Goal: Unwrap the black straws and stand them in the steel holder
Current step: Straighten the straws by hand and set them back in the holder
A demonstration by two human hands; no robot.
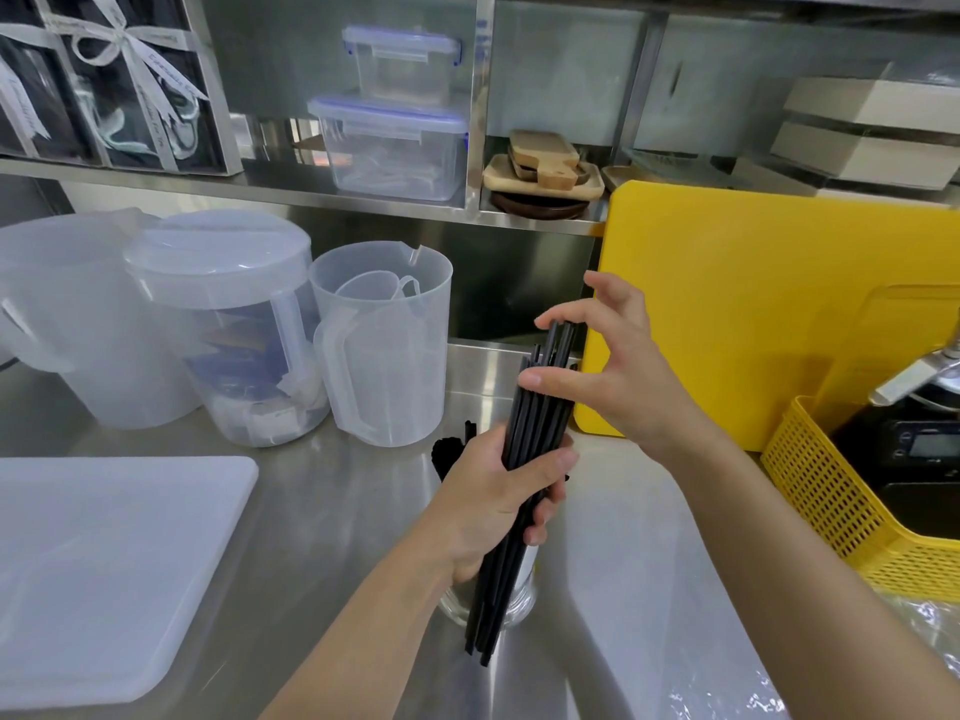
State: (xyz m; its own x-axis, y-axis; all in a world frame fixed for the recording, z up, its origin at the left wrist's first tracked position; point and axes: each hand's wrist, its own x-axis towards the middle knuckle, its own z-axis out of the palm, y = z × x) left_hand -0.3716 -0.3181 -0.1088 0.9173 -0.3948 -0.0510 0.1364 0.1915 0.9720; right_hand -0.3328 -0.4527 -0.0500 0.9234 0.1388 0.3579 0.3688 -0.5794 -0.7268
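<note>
the left hand (498, 491) is wrapping tightly around a bundle of black straws (535, 423), fingers curling over the middle of the bundle and the thumb pressing across its front. the right hand (602, 366) is hovering at the top of the same bundle, fingers spread fairly wide, with the thumb and fingertips (550, 320) touching the upper straw ends. the bundle is tilting slightly, its tops leaning to the right and away, its lower ends hanging in front of the steel holder (514, 600), which is standing on the steel counter (332, 511) directly under the left hand; whether the straw ends are sitting inside the holder or just ahead of it, i cannot tell. a few more black straw tips (452, 449) are poking up behind the left hand.

to the left, a white cutting board (104, 574) is lying flat on the counter, and behind it a lidded clear pitcher (228, 324) and a clear measuring jug (384, 340) are standing side by side. a yellow cutting board (753, 304) is leaning upright just behind the right hand, and a yellow perforated basket (831, 501) is sitting at the far right. clear lidded containers (395, 142) are stacking on the shelf above.

both forearms are reaching in from the bottom edge, the left rising steeply, the right crossing in from the lower right with the wrist bending down.
</note>
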